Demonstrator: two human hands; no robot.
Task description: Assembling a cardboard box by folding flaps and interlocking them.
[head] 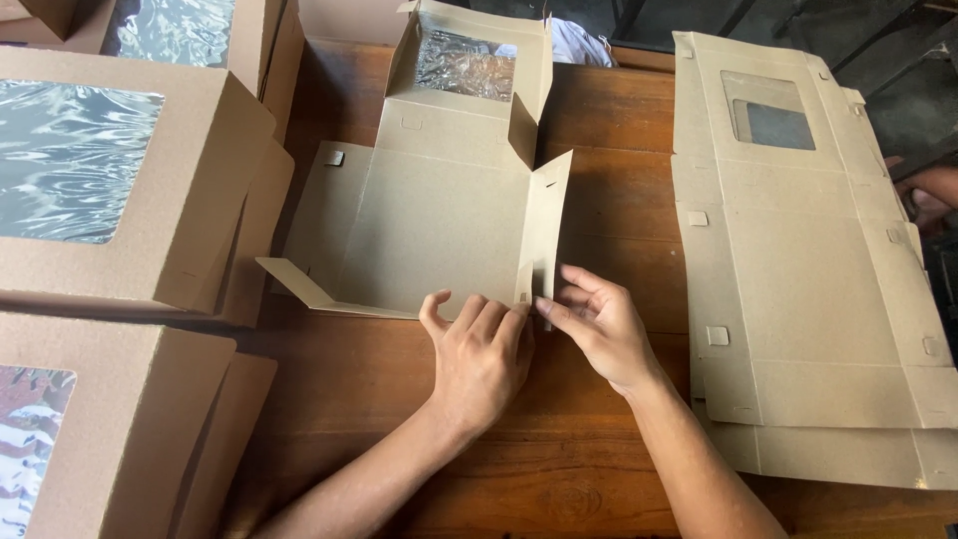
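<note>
Cardboard box blank [439,225], long axis away from hands [539,339]; window end far.

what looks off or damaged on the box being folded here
Nothing looks damaged. The half-folded box is lopsided only because its right side flap stands up while the left flap lies flat. Both hands, left hand and right hand, pinch the front right corner.
</note>
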